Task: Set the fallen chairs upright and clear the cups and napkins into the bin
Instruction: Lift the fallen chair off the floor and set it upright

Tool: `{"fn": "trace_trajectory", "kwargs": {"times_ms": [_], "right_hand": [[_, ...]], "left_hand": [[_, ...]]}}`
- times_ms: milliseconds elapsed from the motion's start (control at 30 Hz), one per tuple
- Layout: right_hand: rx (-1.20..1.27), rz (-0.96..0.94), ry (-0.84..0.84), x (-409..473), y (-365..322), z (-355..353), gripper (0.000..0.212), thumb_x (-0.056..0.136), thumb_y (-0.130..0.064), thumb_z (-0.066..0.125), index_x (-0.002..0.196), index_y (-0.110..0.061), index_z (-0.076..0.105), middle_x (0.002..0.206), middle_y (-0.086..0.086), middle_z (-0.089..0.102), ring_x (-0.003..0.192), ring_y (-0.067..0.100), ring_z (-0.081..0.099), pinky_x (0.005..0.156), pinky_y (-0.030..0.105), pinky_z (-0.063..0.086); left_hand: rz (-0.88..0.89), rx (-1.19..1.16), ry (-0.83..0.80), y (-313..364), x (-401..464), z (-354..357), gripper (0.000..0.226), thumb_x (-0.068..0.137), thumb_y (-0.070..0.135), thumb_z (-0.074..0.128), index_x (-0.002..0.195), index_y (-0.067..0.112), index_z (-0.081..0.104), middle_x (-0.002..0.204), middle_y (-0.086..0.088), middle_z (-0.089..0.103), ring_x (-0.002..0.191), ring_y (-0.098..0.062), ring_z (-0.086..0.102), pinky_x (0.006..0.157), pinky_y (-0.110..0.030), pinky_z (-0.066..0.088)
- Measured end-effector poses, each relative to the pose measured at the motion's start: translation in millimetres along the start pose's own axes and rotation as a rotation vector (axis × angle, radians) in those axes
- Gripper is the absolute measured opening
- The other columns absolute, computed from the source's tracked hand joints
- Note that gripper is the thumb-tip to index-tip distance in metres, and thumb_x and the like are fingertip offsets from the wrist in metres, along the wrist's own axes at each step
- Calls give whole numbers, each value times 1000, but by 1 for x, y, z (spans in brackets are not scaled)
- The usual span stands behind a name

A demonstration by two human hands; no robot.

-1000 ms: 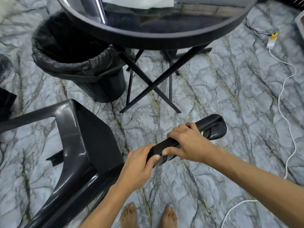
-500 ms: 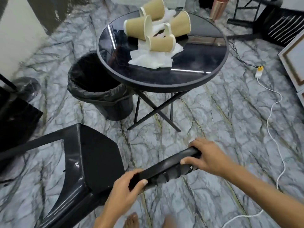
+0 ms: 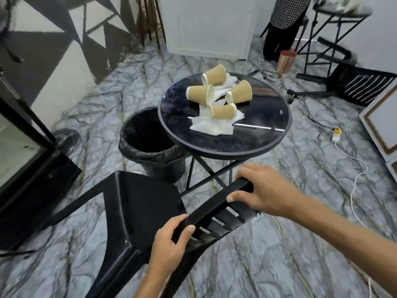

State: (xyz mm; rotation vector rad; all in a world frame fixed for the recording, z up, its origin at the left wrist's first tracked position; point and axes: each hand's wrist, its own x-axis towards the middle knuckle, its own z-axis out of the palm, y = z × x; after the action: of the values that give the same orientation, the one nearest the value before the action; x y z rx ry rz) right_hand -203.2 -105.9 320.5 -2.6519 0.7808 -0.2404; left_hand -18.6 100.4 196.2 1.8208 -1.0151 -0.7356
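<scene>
A black plastic chair (image 3: pixel 137 211) is tipped in front of me, its seat facing left. My left hand (image 3: pixel 171 246) and my right hand (image 3: pixel 266 190) both grip the top rail of its backrest. Beyond it stands a round black table (image 3: pixel 257 134) with several tan paper cups (image 3: pixel 223 110) lying on their sides over white napkins (image 3: pixel 212 127). A black-lined bin (image 3: pixel 150 145) stands on the floor at the table's left edge. A second black chair (image 3: pixel 363 84) lies fallen at the far right.
A white power cable (image 3: pixel 356 179) with a plug runs across the marble floor on the right. A copper can (image 3: pixel 286 61) and a black metal stand sit at the back right. A dark glass-fronted cabinet (image 3: pixel 25 160) fills the left side.
The chair's backrest has risen with both hands still on it. My view has lifted, so the table top, cups, napkins and the far fallen chair now show fully.
</scene>
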Motion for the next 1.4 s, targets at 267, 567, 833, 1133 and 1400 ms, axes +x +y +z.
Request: {"fn": "trace_trajectory", "kwargs": {"times_ms": [267, 567, 833, 1133, 1400], "right_hand": [[-148, -163, 9, 18, -108, -19, 39, 84, -55, 65, 92, -17, 56, 90, -7, 50, 84, 11, 42, 73, 31, 40], [92, -166, 6, 14, -180, -10, 38, 92, -58, 52, 92, -23, 65, 79, -13, 52, 74, 5, 49, 70, 24, 44], [129, -198, -49, -14, -215, 2, 54, 91, -73, 38, 93, -28, 68, 71, -17, 52, 69, 4, 52, 63, 24, 41], [20, -338, -87, -21, -297, 42, 70, 93, -68, 21, 103, -15, 66, 90, 2, 63, 84, 20, 59, 71, 31, 45], [-67, -350, -79, -36, -261, 33, 65, 93, -76, 27, 81, -20, 58, 74, -8, 56, 67, 10, 51, 63, 28, 41]], "left_hand": [[165, -14, -88, 46, -5, -51, 30, 97, 42, 58, 127, 38, 57, 112, 19, 69, 104, -8, 67, 83, -16, 50], [195, 141, -222, 37, -41, -132, 29, 101, 37, 50, 128, 49, 47, 113, 19, 66, 104, -4, 64, 88, -27, 51], [139, 163, -207, 28, -98, -206, 32, 100, 46, 48, 128, 35, 56, 112, 18, 71, 105, -2, 67, 90, -28, 53], [137, 167, -169, 64, -134, -262, 31, 92, 56, 54, 116, 39, 63, 101, 5, 73, 91, -16, 68, 81, -29, 53], [-45, 12, -93, 47, -178, -302, 33, 91, 38, 62, 117, 19, 69, 110, -1, 73, 102, -15, 68, 88, -22, 51]]}}
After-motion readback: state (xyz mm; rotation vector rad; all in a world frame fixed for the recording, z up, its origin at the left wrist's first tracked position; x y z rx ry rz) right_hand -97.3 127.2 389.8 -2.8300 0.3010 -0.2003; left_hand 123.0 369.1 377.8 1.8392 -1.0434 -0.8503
